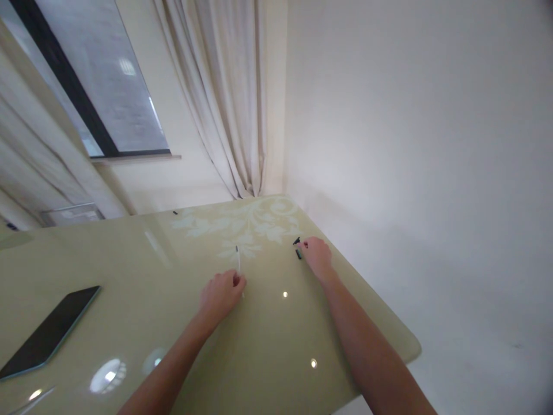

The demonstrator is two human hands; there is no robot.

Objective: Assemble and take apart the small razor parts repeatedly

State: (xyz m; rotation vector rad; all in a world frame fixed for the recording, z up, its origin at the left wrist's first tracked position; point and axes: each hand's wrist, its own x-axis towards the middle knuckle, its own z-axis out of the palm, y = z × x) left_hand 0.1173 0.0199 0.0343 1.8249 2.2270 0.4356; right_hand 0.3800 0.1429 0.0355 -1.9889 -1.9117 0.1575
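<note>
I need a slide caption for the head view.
Left hand holding a thin white stick, right hand beside small dark pieces on a pale table.

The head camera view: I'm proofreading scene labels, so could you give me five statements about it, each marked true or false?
1. The left hand holds a thin white stick with a dark far end. True.
2. A flat black rectangular device with a pale-blue edge lies on the glossy pale-green table. True.
3. The right hand rests on that device. False: the right hand is beside a small dark oblong piece.
4. The beige fabric curtains cover the whole dark-framed window. False: the curtains hang parted, leaving much of the window bare.
5. Another small dark piece lies near the table's far edge. True.
</note>
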